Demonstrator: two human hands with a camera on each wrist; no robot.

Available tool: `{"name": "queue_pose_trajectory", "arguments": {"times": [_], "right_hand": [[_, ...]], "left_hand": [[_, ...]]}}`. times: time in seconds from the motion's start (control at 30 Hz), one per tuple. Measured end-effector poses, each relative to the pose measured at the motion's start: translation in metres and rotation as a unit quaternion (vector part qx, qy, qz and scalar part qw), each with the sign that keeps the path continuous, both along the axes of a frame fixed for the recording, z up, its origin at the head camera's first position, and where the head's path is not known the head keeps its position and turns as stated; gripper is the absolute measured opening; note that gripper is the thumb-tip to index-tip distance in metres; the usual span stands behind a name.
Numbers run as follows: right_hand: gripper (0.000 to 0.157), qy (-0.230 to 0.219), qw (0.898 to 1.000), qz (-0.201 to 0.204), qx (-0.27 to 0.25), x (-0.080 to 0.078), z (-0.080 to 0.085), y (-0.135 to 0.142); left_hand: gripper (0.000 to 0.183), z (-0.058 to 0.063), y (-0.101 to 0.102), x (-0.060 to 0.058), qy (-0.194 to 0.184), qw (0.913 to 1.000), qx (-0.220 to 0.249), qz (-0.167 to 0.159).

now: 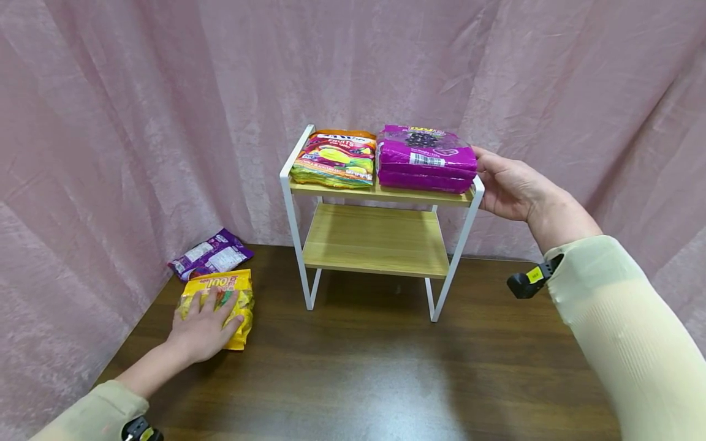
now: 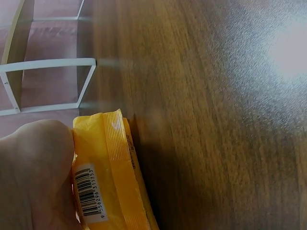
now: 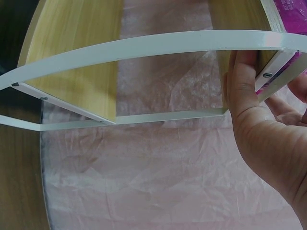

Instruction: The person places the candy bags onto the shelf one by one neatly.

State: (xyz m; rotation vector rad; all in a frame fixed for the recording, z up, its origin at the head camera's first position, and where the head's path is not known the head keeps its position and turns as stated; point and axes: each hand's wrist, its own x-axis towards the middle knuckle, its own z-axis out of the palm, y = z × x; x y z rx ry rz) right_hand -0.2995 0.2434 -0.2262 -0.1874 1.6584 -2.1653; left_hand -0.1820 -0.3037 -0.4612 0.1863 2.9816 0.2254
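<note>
At the left of the head view, my left hand rests on a yellow snack bag lying on the table, its fingers spread over the front. A barcode shows on the bag in the left wrist view. My right hand holds the right end of the small two-tier shelf at its upper board. In the right wrist view the thumb lies under that board, with the other fingers partly hidden behind the white frame. A purple packet with a grape picture sits on top, close to those fingers.
An orange fruit candy bag occupies the upper board's left half. Behind the yellow bag, a dark purple packet lies against the pink curtain. The curtain backs the brown wooden table.
</note>
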Motion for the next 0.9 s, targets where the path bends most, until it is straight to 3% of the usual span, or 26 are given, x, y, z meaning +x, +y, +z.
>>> {"name": "queue_pose_trajectory", "arguments": {"times": [0.33,0.63,0.77,0.9], "right_hand": [[0.068,-0.003,1.000,-0.005,0.002,0.001,0.000,0.002],[0.067,-0.007,1.000,0.004,-0.007,-0.002,-0.001,0.000],[0.067,-0.005,1.000,0.003,-0.004,0.000,0.000,0.001],[0.066,-0.005,1.000,0.005,-0.005,0.000,0.000,0.001]], "left_hand": [[0.074,0.002,0.007,0.006,-0.004,1.0000,0.002,-0.005],[0.078,0.019,-0.007,0.003,-0.033,0.9992,0.018,-0.012],[0.078,0.027,-0.027,-0.004,-0.050,0.9955,0.063,-0.050],[0.078,0.025,-0.043,-0.007,-0.076,0.9881,0.104,-0.085]]}}
